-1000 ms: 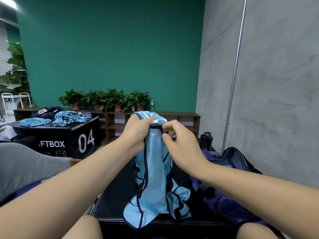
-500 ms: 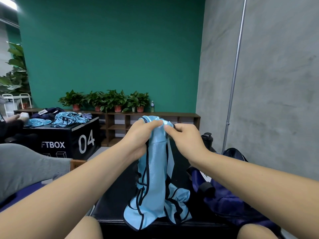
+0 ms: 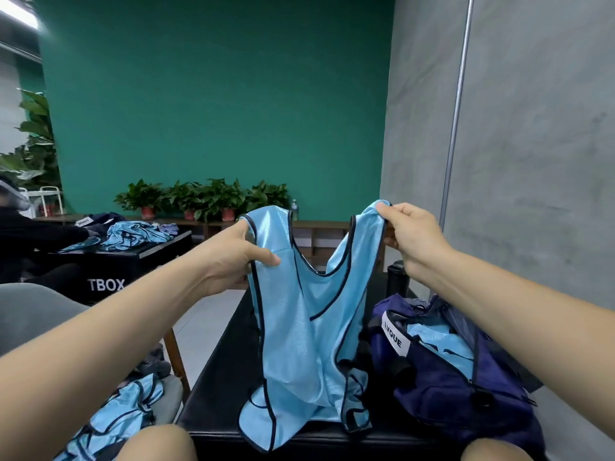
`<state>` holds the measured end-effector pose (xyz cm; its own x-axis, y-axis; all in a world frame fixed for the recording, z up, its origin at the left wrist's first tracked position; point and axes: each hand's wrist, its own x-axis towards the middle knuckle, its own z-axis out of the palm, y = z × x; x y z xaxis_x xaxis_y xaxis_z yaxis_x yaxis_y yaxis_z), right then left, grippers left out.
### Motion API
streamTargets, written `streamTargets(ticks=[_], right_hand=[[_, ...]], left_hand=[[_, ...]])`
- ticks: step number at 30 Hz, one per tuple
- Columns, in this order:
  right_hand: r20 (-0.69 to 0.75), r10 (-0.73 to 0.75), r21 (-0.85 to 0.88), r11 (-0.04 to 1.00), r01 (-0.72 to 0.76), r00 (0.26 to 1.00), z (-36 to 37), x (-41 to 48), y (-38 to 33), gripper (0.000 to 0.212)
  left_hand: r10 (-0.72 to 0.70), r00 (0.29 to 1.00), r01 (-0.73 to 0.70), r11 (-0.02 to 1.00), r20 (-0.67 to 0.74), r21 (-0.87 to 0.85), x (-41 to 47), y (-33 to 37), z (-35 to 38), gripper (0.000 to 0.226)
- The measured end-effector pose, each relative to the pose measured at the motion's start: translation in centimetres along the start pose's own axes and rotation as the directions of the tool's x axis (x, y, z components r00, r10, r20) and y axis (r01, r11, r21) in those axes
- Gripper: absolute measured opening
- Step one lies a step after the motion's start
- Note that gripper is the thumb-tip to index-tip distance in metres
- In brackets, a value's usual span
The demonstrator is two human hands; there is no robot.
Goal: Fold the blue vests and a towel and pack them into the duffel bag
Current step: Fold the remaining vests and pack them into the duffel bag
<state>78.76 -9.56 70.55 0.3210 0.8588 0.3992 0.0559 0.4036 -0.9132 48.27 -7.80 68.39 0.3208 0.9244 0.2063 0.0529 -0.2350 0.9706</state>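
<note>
Holding a blue vest point(image 3: 299, 327) up by both shoulder straps over the black bench point(image 3: 213, 387).
Pinches one strap with the left hand point(image 3: 229, 257), thumb in front, fingertips hidden behind the cloth; grips the other in the curled right hand point(image 3: 412, 237). Leaves the hem bunched at the bench's near edge, just beside the open duffel bag point(image 3: 449, 390), with open bench surface to the left. Spreads wide what was gathered between touching hands half a second ago.

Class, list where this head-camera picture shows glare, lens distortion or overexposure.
Head view: sheen glints on the blue vest; the wide lens tilts the wall pipe and stretches the forearms; the ceiling light, top left, is blown out.
</note>
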Motion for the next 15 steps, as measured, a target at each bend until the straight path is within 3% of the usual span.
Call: streamTargets(ticks=[4, 8, 10, 15], right_hand=[[0.005, 0.025, -0.103, 0.994, -0.024, 1.0, -2.1, 2.8, 1.8, 0.052], [0.024, 0.177, -0.161, 0.972, -0.171, 0.984, -2.3, 1.0, -0.5, 0.032], [0.066, 0.268, -0.142, 0.956, -0.257, 0.961, -2.8, 1.1, -1.1, 0.02], [0.133, 0.271, -0.016, 0.962, -0.272, 0.953, -3.8, 1.7, -2.4, 0.018]], left_hand=[[-0.003, 1.0, 0.004, 0.998, -0.016, 0.062, -0.5, 0.7, -1.1, 0.058], [0.035, 0.989, -0.029, 0.998, -0.144, 0.048, -0.3, 1.8, -2.4, 0.034], [0.039, 0.976, -0.034, 0.999, -0.215, 0.031, -0.1, 2.3, -3.4, 0.033], [0.07, 0.944, -0.054, 0.997, -0.322, 0.058, 0.1, 3.0, -5.6, 0.031]])
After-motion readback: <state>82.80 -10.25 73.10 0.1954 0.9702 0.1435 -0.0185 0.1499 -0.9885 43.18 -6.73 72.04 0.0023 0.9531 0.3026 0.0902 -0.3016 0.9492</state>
